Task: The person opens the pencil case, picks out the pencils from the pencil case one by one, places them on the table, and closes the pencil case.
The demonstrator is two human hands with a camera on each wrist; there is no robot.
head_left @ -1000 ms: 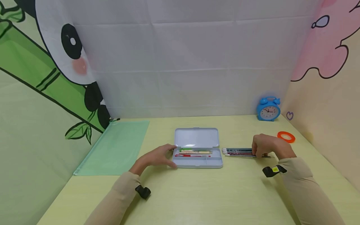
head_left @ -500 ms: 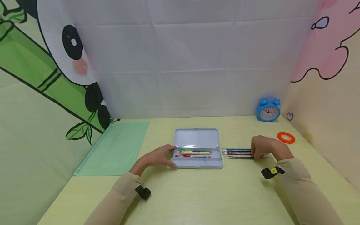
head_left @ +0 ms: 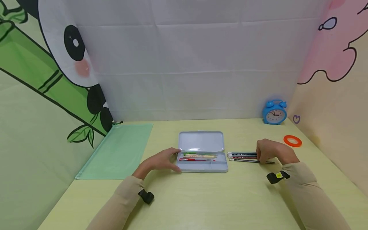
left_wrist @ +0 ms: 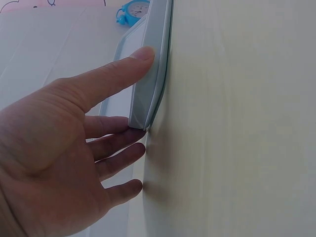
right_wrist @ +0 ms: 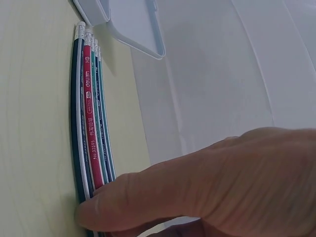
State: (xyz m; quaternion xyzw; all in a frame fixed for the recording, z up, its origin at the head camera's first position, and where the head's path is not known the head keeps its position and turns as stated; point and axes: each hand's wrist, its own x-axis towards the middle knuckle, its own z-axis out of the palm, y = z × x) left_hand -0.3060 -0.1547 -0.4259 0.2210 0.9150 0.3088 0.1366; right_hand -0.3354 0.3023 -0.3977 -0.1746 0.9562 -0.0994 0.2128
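A pale pencil case [head_left: 219, 166] lies with its lid laid back on the table. Green, cream and red pens [head_left: 199, 156] fill its rear compartment. My left hand [head_left: 161, 159] holds the case's left end, thumb against the front wall and fingers round by the back corner, as the left wrist view shows. Right of the case is a row of several pencils [head_left: 241, 155], white ends toward the case. My right hand [head_left: 271, 150] grips their far ends from above, thumb [right_wrist: 113, 205] on the near side; the other fingertips are hidden. The nearest pencil [head_left: 244, 160] slants slightly away from the row.
A blue alarm clock [head_left: 274, 112] stands at the back right, with an orange ring [head_left: 292, 141] in front of it. A mint green pouch [head_left: 120, 153] lies flat on the left. A white cloth [head_left: 195, 64] hangs behind the table [head_left: 201, 201].
My right hand has shifted slightly left and toward me. A gap has opened between the nearest pencil and the others. The left hand and the case have stayed put.
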